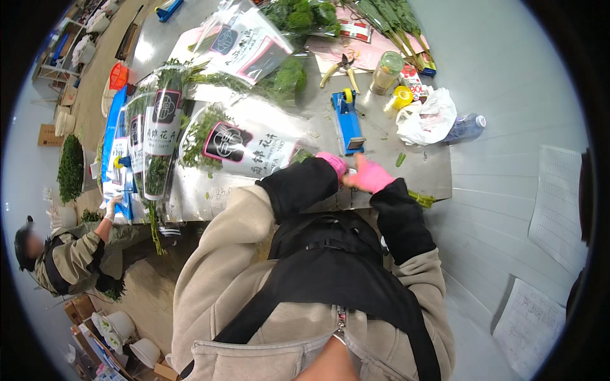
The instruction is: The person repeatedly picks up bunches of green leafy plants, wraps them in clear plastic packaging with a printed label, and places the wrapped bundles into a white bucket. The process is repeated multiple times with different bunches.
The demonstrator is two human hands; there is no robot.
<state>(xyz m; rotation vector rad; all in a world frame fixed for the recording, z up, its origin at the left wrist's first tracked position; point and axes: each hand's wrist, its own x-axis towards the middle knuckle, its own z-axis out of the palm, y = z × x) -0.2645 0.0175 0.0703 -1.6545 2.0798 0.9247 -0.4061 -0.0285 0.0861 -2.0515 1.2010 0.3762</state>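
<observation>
My left hand (332,163), in a pink glove, lies at the table's near edge by the lower end of a bouquet in a printed clear sleeve (267,152). Leaves show through the sleeve, and my left forearm covers part of it. Against it comes my right hand (371,176), also pink-gloved, its thumb raised. What is between the fingers of either hand is too small to make out. Bare green stems (422,198) stick out past my right cuff. Just beyond both hands stands a blue tape dispenser (348,123) with a yellow roll.
Yellow-handled pruning shears (340,71), a glass jar (386,71), a white plastic bag (425,116) and a bottle (466,127) lie ahead right. Wrapped bouquets (162,128) are at left, where a co-worker (71,257) reaches to the metal table (381,128). A wall (495,95) borders the right.
</observation>
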